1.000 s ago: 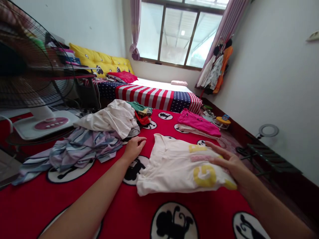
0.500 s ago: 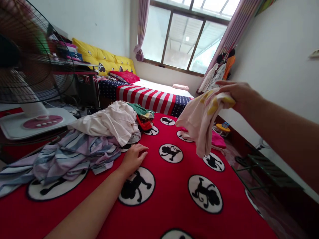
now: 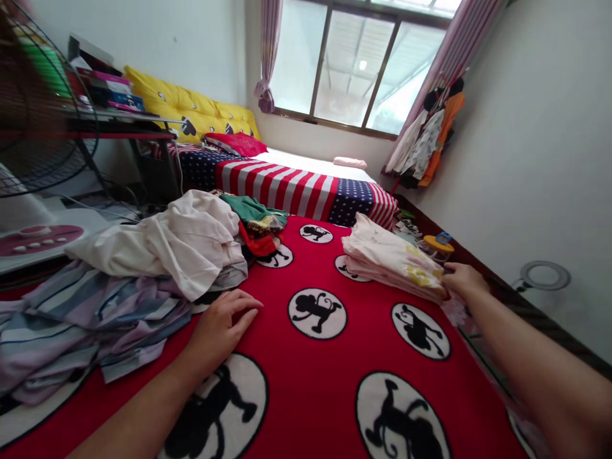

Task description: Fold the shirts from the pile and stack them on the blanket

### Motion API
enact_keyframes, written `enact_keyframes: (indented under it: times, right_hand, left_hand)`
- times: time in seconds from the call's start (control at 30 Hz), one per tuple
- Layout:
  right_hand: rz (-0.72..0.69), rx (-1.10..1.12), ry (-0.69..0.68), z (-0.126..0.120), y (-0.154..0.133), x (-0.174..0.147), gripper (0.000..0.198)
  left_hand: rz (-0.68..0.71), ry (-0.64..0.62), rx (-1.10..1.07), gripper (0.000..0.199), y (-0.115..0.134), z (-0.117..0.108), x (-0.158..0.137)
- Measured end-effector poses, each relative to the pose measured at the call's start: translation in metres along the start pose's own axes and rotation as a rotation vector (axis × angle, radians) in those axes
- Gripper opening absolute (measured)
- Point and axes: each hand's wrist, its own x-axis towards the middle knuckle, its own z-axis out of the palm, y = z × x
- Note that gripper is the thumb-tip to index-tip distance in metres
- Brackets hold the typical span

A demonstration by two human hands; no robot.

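Note:
A pale cream shirt [image 3: 389,248] with a yellow print lies folded flat on top of a small stack of clothes at the right side of the red bedspread [image 3: 306,370]. My right hand [image 3: 463,280] has its fingers closed at the shirt's near right corner. My left hand [image 3: 224,325] rests on the bedspread with its fingers stretched out, holding nothing. Close beyond it is a heap with a crumpled white garment [image 3: 191,239] on top and a striped purple-grey garment [image 3: 109,319] below. Green cloth [image 3: 253,208] and red cloth [image 3: 261,242] lie at the heap's far end.
A fan [image 3: 38,210] with its white base stands at the left, beside a desk [image 3: 119,124] with boxes. Behind is another bed with a striped, starred cover [image 3: 287,191]. Clothes [image 3: 430,140] hang by the window. A yellow-topped stool [image 3: 437,244] stands beyond the bed's right edge.
My right hand has brought the hanging cream shirt down onto the stack, where it now lies flat. The left hand stays on the bedspread. The view has shifted somewhat.

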Motion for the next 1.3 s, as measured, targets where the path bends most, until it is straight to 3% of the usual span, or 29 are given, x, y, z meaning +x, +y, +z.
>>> enact_keyframes:
  times: [0.1,0.2,0.4,0.53,0.6,0.67,0.77,0.87,1.0,1.1,1.17,1.3]
  right_hand:
    - [0.025,-0.142,0.06,0.015,0.002,-0.007,0.032]
    - [-0.084,-0.168,0.079,0.035,-0.019,-0.012,0.049]
    - [-0.194,-0.215,-0.35,0.073,-0.046,-0.027,0.041]
    - [-0.284,-0.153,-0.396,0.067,-0.079,-0.048,0.043]
    - [-0.408,-0.04,-0.437,0.06,-0.102,-0.092,0.042]
    - [-0.493,0.102,-0.551,0.052,-0.122,-0.156,0.044]
    - [-0.531,0.249,-0.699,0.04,-0.141,-0.256,0.048]
    - [-0.542,0.249,-0.701,0.031,-0.149,-0.313,0.043]
    - [-0.548,0.249,-0.644,0.027,-0.151,-0.322,0.036]
    - [-0.559,0.247,-0.633,0.026,-0.151,-0.316,0.035]
    - [-0.562,0.252,-0.634,0.026,-0.151,-0.316,0.035]
    - [-0.539,0.297,-0.63,0.027,-0.15,-0.318,0.034]
  left_hand:
    - [0.009,0.003,0.022,0.021,0.0,0.0,0.0]
    - [0.015,-0.001,0.031,0.021,0.002,0.0,-0.001]
    - [0.006,0.008,-0.01,0.021,0.006,-0.002,-0.001]
    - [0.009,0.042,-0.014,0.018,0.008,-0.003,-0.001]
    - [0.008,0.048,-0.011,0.017,0.008,-0.004,-0.001]
    - [0.013,0.059,-0.019,0.016,0.007,-0.004,-0.002]
    - [0.031,0.086,-0.065,0.018,0.007,-0.003,-0.004]
    - [0.06,0.13,-0.028,0.022,0.01,-0.008,-0.005]
    - [0.054,0.302,0.328,0.032,0.015,-0.032,-0.004]
    - [-0.08,0.417,0.564,0.056,0.006,-0.059,-0.003]
    - [-0.176,0.421,0.596,0.062,-0.008,-0.075,-0.003]
    - [-0.284,0.472,0.377,0.04,-0.031,-0.098,0.0]
